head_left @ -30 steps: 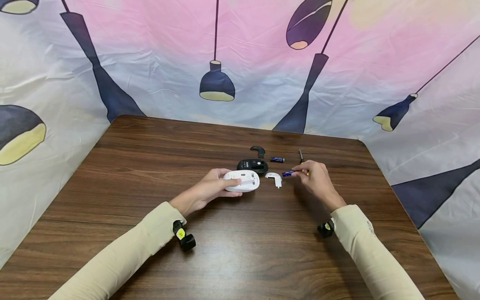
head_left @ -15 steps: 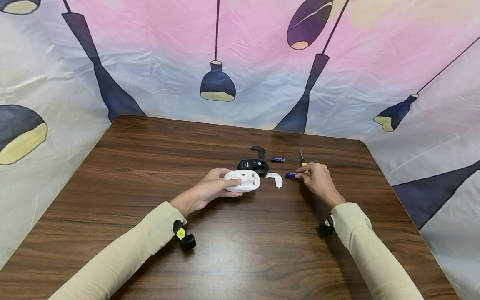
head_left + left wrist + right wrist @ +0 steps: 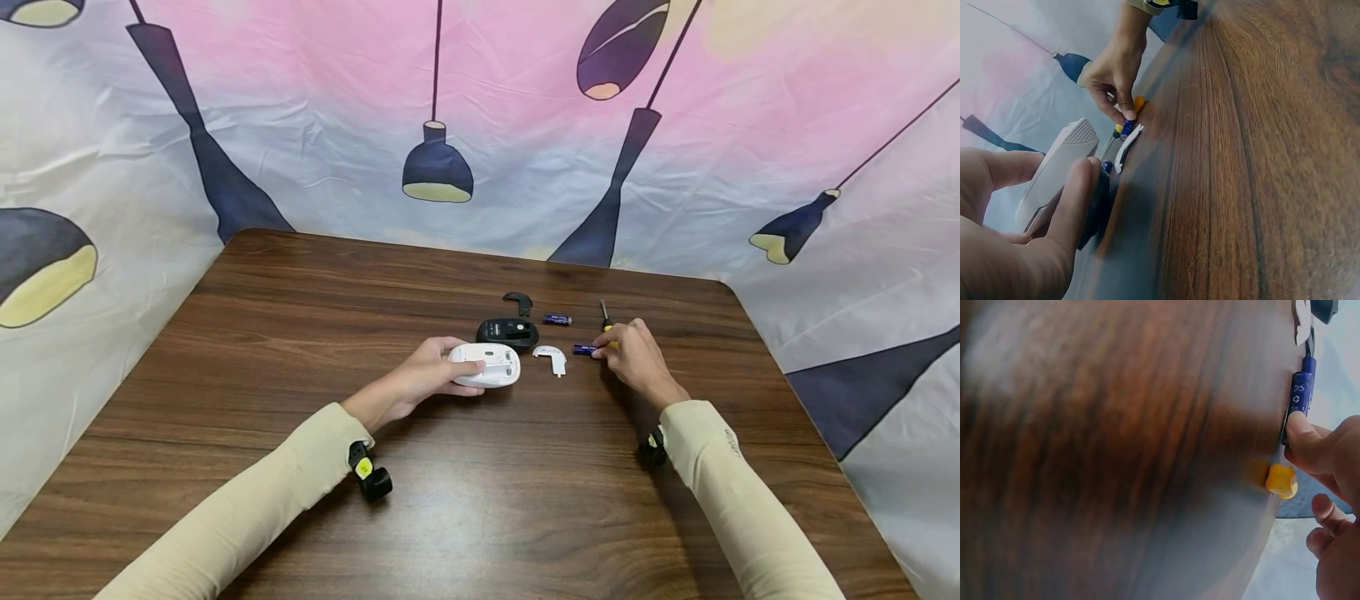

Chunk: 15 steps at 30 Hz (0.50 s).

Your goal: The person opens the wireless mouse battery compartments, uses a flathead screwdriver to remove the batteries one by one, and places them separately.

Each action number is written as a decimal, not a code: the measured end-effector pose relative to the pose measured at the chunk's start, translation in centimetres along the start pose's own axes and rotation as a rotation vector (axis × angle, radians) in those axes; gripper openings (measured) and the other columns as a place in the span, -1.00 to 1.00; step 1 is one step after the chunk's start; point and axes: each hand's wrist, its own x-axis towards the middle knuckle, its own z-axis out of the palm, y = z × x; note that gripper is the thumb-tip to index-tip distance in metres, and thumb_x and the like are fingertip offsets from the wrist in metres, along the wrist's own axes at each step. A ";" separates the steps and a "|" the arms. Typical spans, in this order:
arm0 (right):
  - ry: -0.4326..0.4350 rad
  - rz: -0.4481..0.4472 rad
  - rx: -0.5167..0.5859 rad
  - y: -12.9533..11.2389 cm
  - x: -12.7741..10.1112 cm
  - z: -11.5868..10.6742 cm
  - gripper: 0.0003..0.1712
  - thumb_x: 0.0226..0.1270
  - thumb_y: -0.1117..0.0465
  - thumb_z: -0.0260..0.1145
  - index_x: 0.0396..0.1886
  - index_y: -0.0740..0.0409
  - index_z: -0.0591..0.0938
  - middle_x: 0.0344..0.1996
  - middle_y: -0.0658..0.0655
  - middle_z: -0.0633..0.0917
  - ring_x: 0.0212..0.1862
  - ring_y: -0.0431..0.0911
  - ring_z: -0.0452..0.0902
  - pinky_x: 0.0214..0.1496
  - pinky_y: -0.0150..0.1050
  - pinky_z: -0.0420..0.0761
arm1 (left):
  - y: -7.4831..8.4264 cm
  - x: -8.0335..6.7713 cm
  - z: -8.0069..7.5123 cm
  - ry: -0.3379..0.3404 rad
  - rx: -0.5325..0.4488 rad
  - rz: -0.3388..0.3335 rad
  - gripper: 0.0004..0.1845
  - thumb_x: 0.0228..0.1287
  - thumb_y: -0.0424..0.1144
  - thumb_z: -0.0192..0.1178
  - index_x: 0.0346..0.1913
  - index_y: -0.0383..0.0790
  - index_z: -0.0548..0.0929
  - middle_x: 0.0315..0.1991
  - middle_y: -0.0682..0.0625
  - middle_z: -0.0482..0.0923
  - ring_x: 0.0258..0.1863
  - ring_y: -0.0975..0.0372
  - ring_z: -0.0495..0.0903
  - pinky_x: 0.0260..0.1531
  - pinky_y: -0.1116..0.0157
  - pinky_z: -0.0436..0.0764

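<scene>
My left hand (image 3: pixel 416 377) holds a white computer mouse (image 3: pixel 468 353) underside up, thumb lying across it near its uncovered battery slot. The slot shows white inside. In the left wrist view the same mouse (image 3: pixel 1060 169) sits tilted between fingers and thumb. Over to the right, my right hand (image 3: pixel 636 358) pinches one end of a blue battery (image 3: pixel 583 350) low at the table. The right wrist view shows thumb and finger on that battery (image 3: pixel 1300 390). Between the hands lies the curved white battery cover (image 3: pixel 551 357).
Behind the white mouse rests a black mouse (image 3: pixel 497 331), underside up, with its black cover (image 3: pixel 519 300) beyond. Another blue battery (image 3: pixel 557 319) lies to their right. A screwdriver (image 3: pixel 605 313) with a yellow and black handle lies partly behind the right hand. A printed cloth (image 3: pixel 330 125) hangs behind the table.
The right hand has moved slightly right and down with the battery, away from the white cover, then held nearly still. The left hand keeps its grip on the white mouse, tilting it slightly.
</scene>
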 end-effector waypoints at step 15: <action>-0.022 0.023 0.003 -0.3 -0.2 -0.2 -0.88 0.26 0.33 0.49 -0.22 0.25 0.82 -0.17 0.25 0.77 -0.11 0.15 0.44 -0.07 0.06 0.54 | -0.6 0.7 -0.1 0.125 0.309 0.059 -0.53 0.34 -0.37 0.33 0.21 -0.51 0.46 -0.03 -0.24 0.61 -0.28 0.21 0.64 -0.21 0.25 0.79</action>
